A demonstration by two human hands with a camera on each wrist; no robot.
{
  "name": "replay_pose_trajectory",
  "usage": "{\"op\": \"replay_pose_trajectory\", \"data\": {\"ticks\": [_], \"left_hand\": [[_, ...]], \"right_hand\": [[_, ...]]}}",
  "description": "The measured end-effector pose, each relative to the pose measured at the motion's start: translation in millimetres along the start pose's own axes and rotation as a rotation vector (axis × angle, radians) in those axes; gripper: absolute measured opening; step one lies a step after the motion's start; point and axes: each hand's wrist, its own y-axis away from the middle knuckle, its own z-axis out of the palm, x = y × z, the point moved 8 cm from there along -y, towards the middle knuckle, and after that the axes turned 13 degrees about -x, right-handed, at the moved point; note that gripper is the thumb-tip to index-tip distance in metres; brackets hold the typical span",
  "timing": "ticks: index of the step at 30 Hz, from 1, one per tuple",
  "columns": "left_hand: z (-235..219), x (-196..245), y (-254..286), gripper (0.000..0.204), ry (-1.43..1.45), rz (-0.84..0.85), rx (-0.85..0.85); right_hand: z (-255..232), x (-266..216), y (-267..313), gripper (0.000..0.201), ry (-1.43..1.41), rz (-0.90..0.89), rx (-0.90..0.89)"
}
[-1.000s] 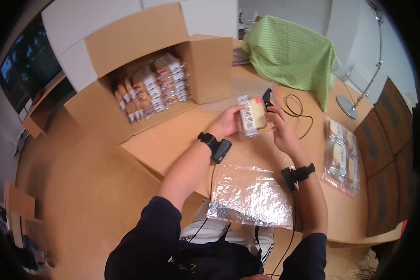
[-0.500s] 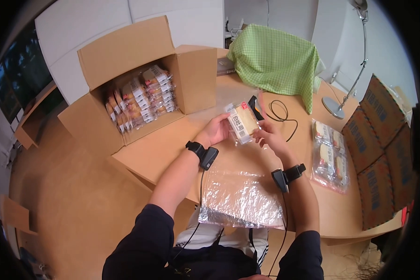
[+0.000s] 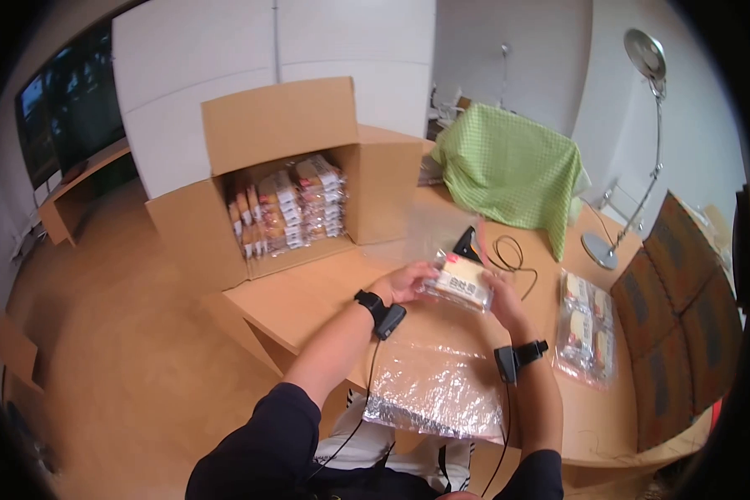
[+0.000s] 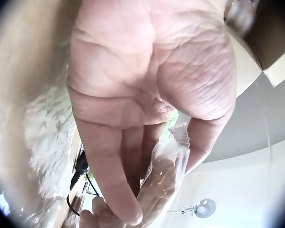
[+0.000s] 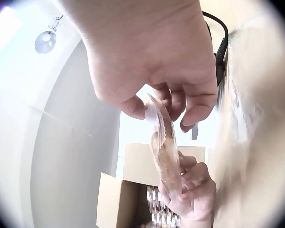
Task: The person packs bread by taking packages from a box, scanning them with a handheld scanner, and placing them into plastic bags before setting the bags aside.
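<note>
The underside of the wrapped bread packet (image 3: 462, 283) was hidden from above, and glare blurred its small print. The green checked cloth (image 3: 512, 167) covered whatever lay beneath it, and the printing on the cardboard panel (image 3: 683, 317) at the right was too smeared to read.

The pale wooden table (image 3: 287, 292) had a shiny clear plastic sheet (image 3: 433, 387) along its near edge. An open carton (image 3: 387, 192) full of packets stood at the far left, before white cabinets (image 3: 200, 92). At the right lay a clear bag of packets (image 3: 587, 329), with the lamp (image 3: 598, 250) beyond it.

The packet was held up over the middle of the table, near a black-and-orange device (image 3: 467, 243) and its cable (image 3: 517, 260). Its long axis ran roughly left to right, the right end a little nearer, the red mark at its far left corner. The left hand (image 3: 408, 282) pinched its left end between thumb and fingers; the right hand (image 3: 502, 296) seemed to grip the right end, its fingers partly hidden.
</note>
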Motion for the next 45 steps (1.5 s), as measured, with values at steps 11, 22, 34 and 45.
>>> {"op": "replay_pose_trajectory", "data": {"ticks": [11, 22, 34, 45], "left_hand": [[19, 4, -8, 0.053, 0.131, -0.004, -0.338], [26, 5, -4, 0.04, -0.01, -0.183, -0.294], [198, -7, 41, 0.03, -1.824, -0.486, -0.47], [242, -58, 108, 0.064, -2.097, -0.366, -0.514]], "right_hand": [[20, -30, 93, 0.036, -0.155, 0.027, 0.02], [-13, -25, 146, 0.039, -0.315, 0.039, 0.076], [-39, -11, 156, 0.036, -0.464, -0.03, 0.191], [-49, 4, 144, 0.039, -0.429, -0.027, 0.06]]}}
